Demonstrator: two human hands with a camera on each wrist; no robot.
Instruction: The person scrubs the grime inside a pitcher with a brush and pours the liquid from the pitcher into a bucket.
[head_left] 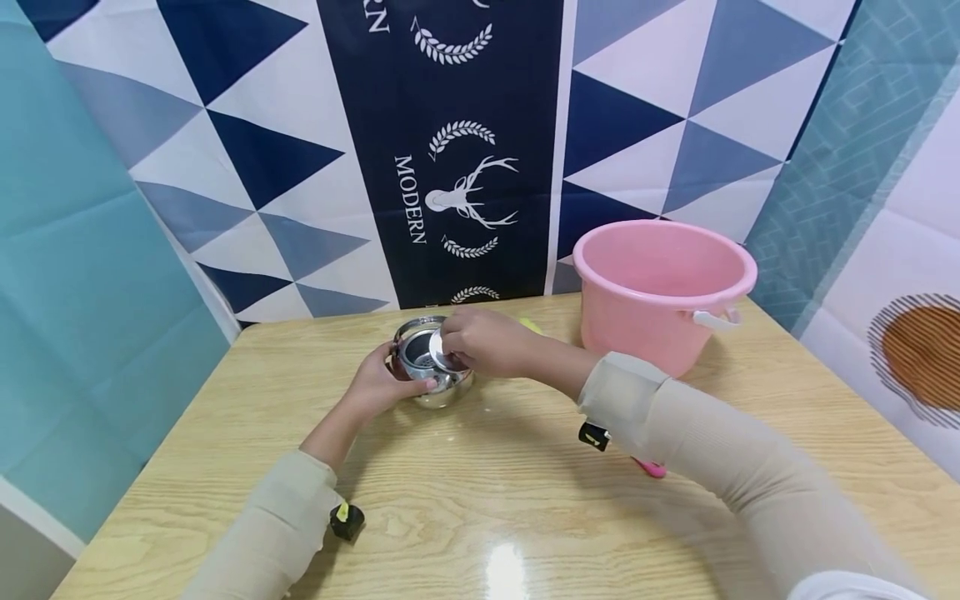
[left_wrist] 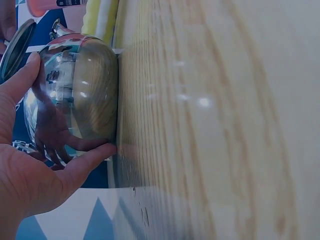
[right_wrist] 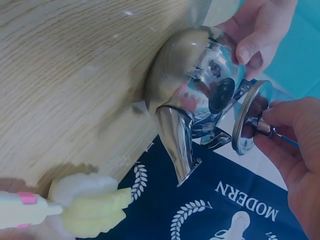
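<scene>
A shiny metal teapot [head_left: 442, 395] stands on the wooden table, its top uncovered. My left hand [head_left: 377, 385] grips its side, with the thumb across the front. In the right wrist view, the spout [right_wrist: 175, 142] points away from the left hand. My right hand [head_left: 489, 342] pinches the round metal lid [right_wrist: 246, 120] by its knob and holds it tilted beside the opening. A strainer-like insert [head_left: 418, 350] seems to sit inside the mouth, though details are too small to tell.
A pink bucket [head_left: 667, 325] with a white handle stands at the back right. A yellow and white sponge [right_wrist: 92, 210] lies near the spout, beside a white bottle with pink parts [right_wrist: 25, 209]. Partly under the right forearm is a pink object [head_left: 651, 468]. Patterned cloth [head_left: 465, 150] hangs behind.
</scene>
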